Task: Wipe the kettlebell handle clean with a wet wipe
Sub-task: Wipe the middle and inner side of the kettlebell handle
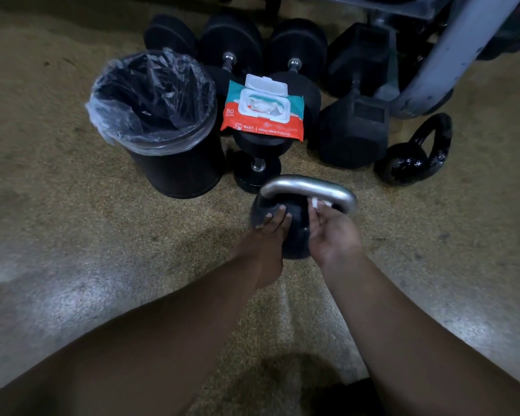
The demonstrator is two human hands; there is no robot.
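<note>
Two bare forearms reach forward from the bottom edge over speckled floor (72, 205); left hand (267, 238) lies palm-down on the black body of the kettlebell (294, 232), fingers (278, 214) spread flat against it, gripping nothing; right hand (332, 232) palm-up at the right side, fingers curled and pinched on a small white wet wipe (316, 203), which is pressed to the underside of the handle's right end.

Kettlebell stands upright on the floor, centre of view; silver handle (308, 187) arches across its top, bare metal, left end uncovered.

Just beyond: small black dumbbell (257, 163), touching or nearly touching the kettlebell, cannot tell which; black bin (177, 169) with clear liner (150, 97) to the left; glossy black kettlebell (415, 154) lying tilted to the right, well apart.

Farther: wipes pack (263, 111), orange and teal, flip lid open, resting on top of a dumbbell; large hex dumbbell (354, 115) beside it; row of round dumbbells (231, 43) behind; grey rack frame (451, 46) at far right.
</note>
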